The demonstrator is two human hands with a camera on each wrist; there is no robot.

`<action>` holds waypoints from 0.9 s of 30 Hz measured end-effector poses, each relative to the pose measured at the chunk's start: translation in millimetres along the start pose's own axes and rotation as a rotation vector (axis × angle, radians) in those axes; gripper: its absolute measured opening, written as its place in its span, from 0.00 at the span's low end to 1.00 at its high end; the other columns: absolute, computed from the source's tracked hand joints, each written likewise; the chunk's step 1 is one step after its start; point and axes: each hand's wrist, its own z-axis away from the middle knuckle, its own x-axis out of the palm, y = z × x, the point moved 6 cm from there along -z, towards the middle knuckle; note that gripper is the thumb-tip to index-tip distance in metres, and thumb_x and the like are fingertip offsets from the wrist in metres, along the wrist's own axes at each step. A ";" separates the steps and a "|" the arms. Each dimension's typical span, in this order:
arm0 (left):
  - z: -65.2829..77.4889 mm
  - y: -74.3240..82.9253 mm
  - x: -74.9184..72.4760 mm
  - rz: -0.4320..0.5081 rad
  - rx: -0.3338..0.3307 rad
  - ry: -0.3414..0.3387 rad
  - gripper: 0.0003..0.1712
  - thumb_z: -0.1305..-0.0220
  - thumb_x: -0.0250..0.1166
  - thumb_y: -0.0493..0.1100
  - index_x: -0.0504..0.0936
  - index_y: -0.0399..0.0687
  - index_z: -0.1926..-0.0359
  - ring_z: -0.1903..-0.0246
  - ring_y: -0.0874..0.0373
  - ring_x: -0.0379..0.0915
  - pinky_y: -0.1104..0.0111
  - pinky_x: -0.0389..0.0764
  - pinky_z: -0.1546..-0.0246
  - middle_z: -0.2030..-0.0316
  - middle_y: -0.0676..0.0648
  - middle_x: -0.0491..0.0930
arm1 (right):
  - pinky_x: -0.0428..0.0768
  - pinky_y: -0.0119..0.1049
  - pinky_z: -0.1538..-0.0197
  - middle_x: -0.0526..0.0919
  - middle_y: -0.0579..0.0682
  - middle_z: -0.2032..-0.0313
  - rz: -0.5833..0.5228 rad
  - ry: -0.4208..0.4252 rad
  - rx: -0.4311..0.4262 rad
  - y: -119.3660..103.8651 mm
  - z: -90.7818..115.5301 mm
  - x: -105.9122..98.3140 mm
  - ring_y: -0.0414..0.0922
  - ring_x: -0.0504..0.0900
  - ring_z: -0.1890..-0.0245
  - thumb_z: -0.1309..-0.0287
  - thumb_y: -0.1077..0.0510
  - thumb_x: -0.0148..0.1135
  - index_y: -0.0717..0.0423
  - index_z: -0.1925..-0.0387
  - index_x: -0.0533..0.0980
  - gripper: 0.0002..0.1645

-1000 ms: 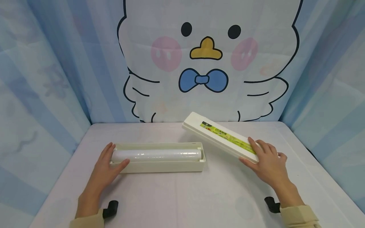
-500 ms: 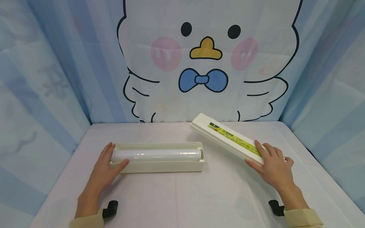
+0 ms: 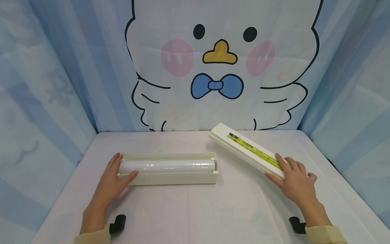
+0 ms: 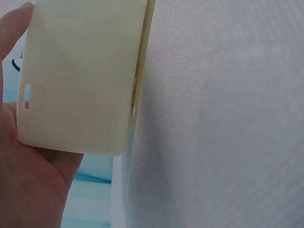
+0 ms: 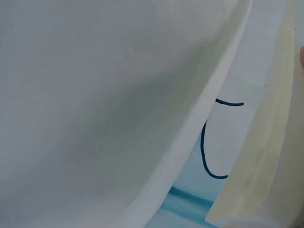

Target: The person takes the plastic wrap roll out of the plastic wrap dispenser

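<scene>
A cream cling film box (image 3: 173, 179) sits lengthwise on the table with its top off. Inside it lies a wrapped, shiny white roll of cling film (image 3: 170, 166). My left hand (image 3: 109, 184) grips the box's left end, thumb over the front rim and fingers at the back. The left wrist view shows that flat end wall (image 4: 80, 71) with a small slot. To the right, my right hand (image 3: 295, 184) holds the long white lid (image 3: 240, 154) by its near end, thumb at the front edge. The lid slants, far end up and leftward, above the table. Its pale underside (image 5: 261, 152) shows in the right wrist view.
A pale cloth covers the table (image 3: 195, 210). Behind it hangs a curtain (image 3: 217, 112) printed with a cartoon bird, and more blue curtains (image 3: 45, 101) close in both sides. A black wrist mount (image 3: 118, 223) sticks out at each sleeve.
My right hand has carried the lid to the right and slightly toward me, away from the box. My left hand and the box have stayed in place.
</scene>
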 end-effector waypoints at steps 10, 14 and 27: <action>0.8 0.9 -0.5 -0.003 0.006 0.005 0.57 0.33 0.66 0.61 0.48 0.30 0.23 0.26 0.29 0.40 0.33 0.49 0.33 0.22 0.32 0.41 | 0.62 0.79 0.55 0.63 0.69 0.36 0.029 -0.006 0.021 9.4 2.3 5.3 0.71 0.60 0.39 0.40 0.28 0.62 0.54 0.24 0.58 0.54; 0.6 1.0 -0.5 -0.007 -0.006 0.000 0.57 0.34 0.66 0.62 0.47 0.30 0.23 0.26 0.29 0.39 0.33 0.49 0.33 0.22 0.32 0.40 | 0.62 0.79 0.56 0.63 0.69 0.36 0.031 -0.019 0.033 13.4 2.6 6.9 0.71 0.60 0.40 0.40 0.28 0.60 0.54 0.24 0.58 0.54; 0.4 0.5 0.0 -0.016 -0.013 -0.011 0.57 0.33 0.65 0.62 0.47 0.30 0.23 0.26 0.29 0.40 0.32 0.50 0.33 0.22 0.32 0.40 | 0.62 0.79 0.59 0.63 0.70 0.38 0.030 -0.044 0.067 18.8 5.3 11.0 0.72 0.60 0.41 0.38 0.27 0.58 0.56 0.26 0.59 0.52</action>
